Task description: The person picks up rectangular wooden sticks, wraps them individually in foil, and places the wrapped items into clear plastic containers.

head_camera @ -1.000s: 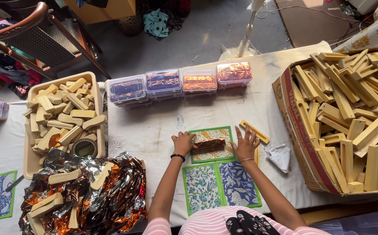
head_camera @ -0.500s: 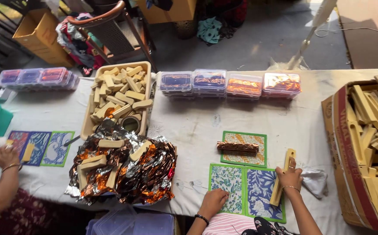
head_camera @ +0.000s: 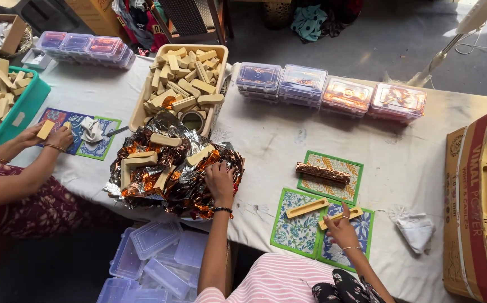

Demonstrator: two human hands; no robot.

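White-clothed table [head_camera: 266, 146], foil heap [head_camera: 165, 168], 3 mats [head_camera: 299, 224]

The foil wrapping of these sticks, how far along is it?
One wrapped stick already lies on the green mat. In hand: the right hand holds a bare stick over the blue mat, another bare stick lies beside it, and the left hand rests on the foil pile. Left: the tray and box hold many unwrapped sticks.

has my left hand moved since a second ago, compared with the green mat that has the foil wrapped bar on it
Yes. The left hand was at that green mat's left edge beside the foil-wrapped bar; now it is well to the mat's left, resting on the crumpled foil pile.
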